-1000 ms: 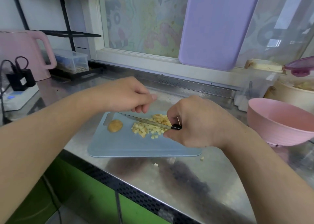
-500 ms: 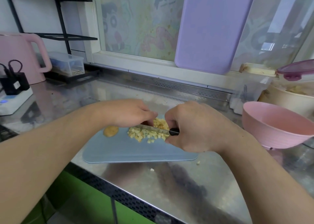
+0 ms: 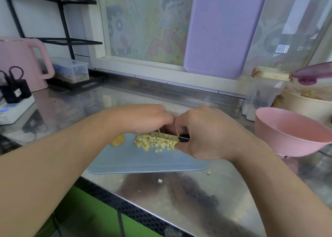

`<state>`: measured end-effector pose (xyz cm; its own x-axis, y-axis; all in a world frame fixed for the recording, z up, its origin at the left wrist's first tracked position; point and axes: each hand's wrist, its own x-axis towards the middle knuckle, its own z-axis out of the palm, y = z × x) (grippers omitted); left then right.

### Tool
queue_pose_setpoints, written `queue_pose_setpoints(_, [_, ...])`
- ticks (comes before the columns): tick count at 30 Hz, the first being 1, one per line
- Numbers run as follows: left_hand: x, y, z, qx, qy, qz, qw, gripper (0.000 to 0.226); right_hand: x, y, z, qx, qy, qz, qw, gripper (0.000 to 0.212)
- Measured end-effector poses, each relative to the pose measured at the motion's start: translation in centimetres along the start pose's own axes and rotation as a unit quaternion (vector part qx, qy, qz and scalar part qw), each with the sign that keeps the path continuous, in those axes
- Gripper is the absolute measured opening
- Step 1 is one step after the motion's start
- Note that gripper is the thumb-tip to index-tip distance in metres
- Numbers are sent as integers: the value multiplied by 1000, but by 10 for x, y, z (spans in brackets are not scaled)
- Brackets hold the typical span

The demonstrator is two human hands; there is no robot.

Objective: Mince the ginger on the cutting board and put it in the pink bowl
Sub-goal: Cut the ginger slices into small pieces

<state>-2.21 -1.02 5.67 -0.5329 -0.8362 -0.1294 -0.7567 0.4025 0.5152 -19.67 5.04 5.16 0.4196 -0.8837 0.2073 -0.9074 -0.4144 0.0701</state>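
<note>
You are mid-mince: the pile of small pale-yellow ginger cubes (image 3: 156, 143) sits on the far half of the pale blue plastic cutting board (image 3: 143, 160), and the pieces look too coarse yet to call minced. Keep the thin steel knife blade (image 3: 166, 135) rocking through the heap with its tip pinned low, and gather the spread back under the edge between passes (two stray bits already lie on the steel desk (image 3: 179, 197) in front of the board). One rounded, uncut ginger end piece (image 3: 117, 140) lies apart at the left of the heap; it will likely need chopping too. The round pink plastic bowl (image 3: 291, 134) waits to your right, just beside the board, with nothing in it that I can see.

Your right hand (image 3: 206, 134) is curled tightly around the knife's black handle, knuckles up, wrist angled inward. Your left hand (image 3: 143, 119) reaches across from the left, palm down, its fingers bent downward over the blade's spine, apparently pressing it; the fingertips themselves are hidden, so keep them clear of the edge.
</note>
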Motion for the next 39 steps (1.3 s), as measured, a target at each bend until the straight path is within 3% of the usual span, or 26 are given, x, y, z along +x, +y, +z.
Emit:
queue_pose_setpoints(4, [5,-1,4,19,-14,-16,1000,64,-2,0,0,4,-1,1,1000,41])
queue_pose_setpoints(10, [5,-21,-2,11,106,-17,994,54,-2,2,1,3,11,-5,1000,43])
queue_pose_setpoints(15, [4,-37,-11,47,98,-49,993,59,-1,4,2,12,17,-6,1000,43])
queue_pose_setpoints(19, [7,-45,-8,-18,76,-25,997,57,-1,3,3,11,18,-8,1000,42])
queue_pose_setpoints(23, [8,-55,-14,-126,197,-3,972,51,-1,7,3,26,24,-4,999,42])
queue_pose_setpoints(25, [5,-59,-19,-143,223,-8,964,53,0,9,3,34,28,-4,999,43])
queue_pose_setpoints(31, [-1,-64,-16,-152,82,-73,982,73,0,8,3,38,33,-12,999,44])
queue_pose_setpoints(39, [1,-80,-16,-300,153,-60,940,65,1,17,4,75,44,-1,996,44])
